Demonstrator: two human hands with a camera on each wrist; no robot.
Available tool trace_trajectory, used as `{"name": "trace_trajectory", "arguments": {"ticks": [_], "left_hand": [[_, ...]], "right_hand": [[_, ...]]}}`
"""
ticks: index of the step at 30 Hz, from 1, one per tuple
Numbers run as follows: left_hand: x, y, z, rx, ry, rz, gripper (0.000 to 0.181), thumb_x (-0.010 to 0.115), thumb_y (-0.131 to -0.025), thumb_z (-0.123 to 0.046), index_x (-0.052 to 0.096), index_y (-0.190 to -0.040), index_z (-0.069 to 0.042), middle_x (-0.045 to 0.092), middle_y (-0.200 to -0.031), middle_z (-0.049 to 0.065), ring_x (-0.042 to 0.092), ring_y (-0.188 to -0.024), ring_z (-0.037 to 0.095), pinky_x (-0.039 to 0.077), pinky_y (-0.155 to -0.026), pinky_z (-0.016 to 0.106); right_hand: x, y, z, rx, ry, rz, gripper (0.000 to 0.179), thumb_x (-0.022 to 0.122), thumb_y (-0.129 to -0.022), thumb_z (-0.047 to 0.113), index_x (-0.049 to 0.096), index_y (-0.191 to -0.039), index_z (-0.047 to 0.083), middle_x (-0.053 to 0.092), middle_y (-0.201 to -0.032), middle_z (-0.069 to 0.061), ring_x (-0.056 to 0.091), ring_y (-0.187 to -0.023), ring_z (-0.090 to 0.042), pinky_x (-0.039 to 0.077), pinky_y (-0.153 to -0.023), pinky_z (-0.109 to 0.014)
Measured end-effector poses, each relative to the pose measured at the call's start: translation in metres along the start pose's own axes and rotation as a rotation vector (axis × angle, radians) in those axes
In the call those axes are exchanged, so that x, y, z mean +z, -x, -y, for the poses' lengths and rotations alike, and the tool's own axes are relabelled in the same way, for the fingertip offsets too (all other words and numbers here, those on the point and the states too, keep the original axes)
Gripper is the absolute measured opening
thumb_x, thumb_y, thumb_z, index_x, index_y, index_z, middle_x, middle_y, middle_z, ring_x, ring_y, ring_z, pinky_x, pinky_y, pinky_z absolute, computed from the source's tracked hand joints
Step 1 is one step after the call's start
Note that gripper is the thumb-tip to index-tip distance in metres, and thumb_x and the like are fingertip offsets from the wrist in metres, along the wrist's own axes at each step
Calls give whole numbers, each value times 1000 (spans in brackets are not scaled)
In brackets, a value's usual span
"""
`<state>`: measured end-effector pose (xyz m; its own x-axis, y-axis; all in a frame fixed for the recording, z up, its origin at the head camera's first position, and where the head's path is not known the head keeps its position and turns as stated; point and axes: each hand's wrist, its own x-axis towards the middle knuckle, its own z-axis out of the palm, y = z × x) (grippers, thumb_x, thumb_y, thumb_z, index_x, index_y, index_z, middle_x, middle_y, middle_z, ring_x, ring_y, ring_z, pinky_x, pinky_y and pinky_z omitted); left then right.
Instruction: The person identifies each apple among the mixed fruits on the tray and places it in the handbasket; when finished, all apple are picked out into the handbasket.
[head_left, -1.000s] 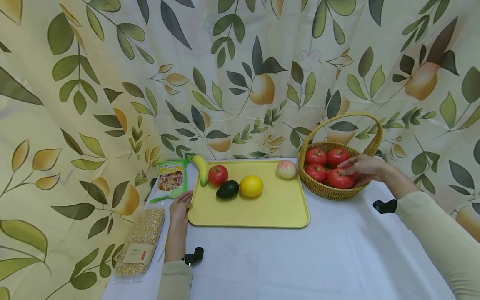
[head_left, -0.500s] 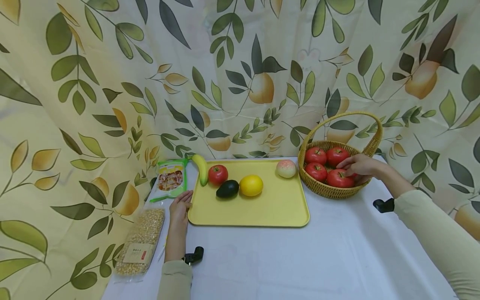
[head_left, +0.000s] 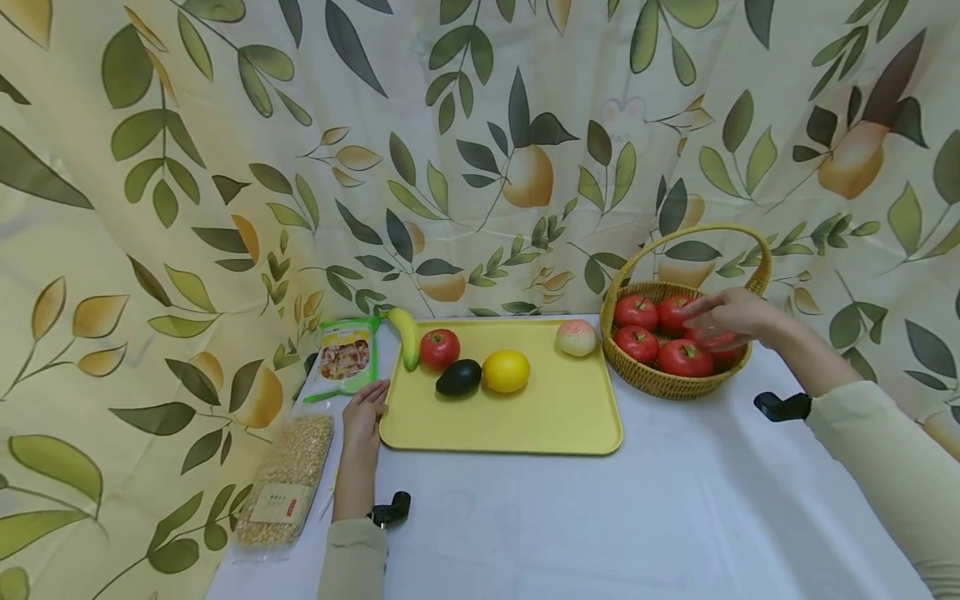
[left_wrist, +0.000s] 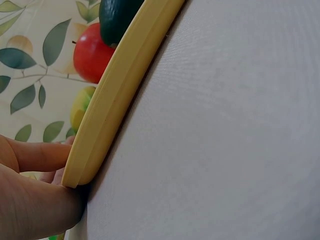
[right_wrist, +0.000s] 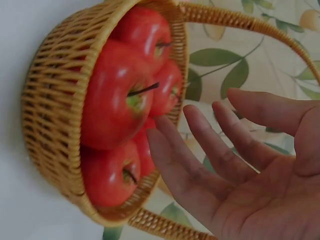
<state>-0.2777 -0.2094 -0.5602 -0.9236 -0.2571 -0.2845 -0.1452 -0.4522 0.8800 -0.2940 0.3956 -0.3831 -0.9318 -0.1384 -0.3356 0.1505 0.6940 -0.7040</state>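
My left hand holds the left edge of a yellow tray; in the left wrist view, thumb and fingers meet its corner. On the tray lie a banana, a red apple, an avocado, a lemon and a pale pink peach. My right hand hovers over the right side of a wicker basket of several red apples. Its fingers are spread and hold nothing. The hand partly hides the apples at the right.
Left of the tray lie a green-edged food packet and a clear bag of pale yellow kernels. The basket's tall handle arches over it. A leaf-patterned curtain hangs behind the white tablecloth.
My right hand has let go of an apple at the basket's right side and lifted slightly, its fingers spreading. The left hand and the tray have stayed in place.
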Motion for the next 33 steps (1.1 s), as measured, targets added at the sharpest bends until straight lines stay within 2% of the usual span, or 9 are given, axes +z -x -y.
{"name": "trace_trajectory", "arguments": {"ticks": [4,14,18,23,29,33], "left_hand": [[0,0,-1,-3,8,-8,65,36,-89,29,44,-151,11,47,-154,31,46,-145,38,41,-117,36],[1,2,-3,2,7,-7,65,35,-88,29,43,-151,11,46,-154,31,45,-146,38,39,-118,37],[1,2,-3,1,7,0,66,35,-88,29,41,-152,12,45,-154,32,44,-146,38,39,-119,37],[1,2,-3,1,3,9,66,35,-89,29,41,-152,11,46,-155,31,43,-147,38,39,-119,37],[0,1,-2,6,-8,23,65,35,-90,28,40,-153,12,45,-154,31,43,-147,38,38,-119,38],[0,0,-2,4,-6,15,65,35,-89,28,41,-152,12,46,-154,32,44,-146,38,38,-119,38]], "right_hand": [[4,0,12,-24,-57,8,49,60,-105,17,51,-145,-11,69,-129,-21,72,-101,-29,62,-87,-50],[24,-2,44,-65,-132,84,52,60,-106,17,46,-149,-8,66,-136,-18,73,-106,-23,61,-90,-50],[31,-5,56,-97,-162,116,52,62,-105,18,47,-148,-7,64,-137,-18,73,-107,-24,61,-89,-50],[37,-9,72,-119,-172,167,55,63,-105,21,45,-149,-7,58,-143,-24,73,-109,-25,60,-91,-50],[48,-16,88,-120,-168,168,52,63,-104,20,50,-148,-5,59,-144,-25,72,-112,-27,60,-92,-51],[58,-22,98,-148,-165,178,49,63,-105,19,52,-147,-3,61,-143,-24,71,-115,-31,61,-91,-49]]}}
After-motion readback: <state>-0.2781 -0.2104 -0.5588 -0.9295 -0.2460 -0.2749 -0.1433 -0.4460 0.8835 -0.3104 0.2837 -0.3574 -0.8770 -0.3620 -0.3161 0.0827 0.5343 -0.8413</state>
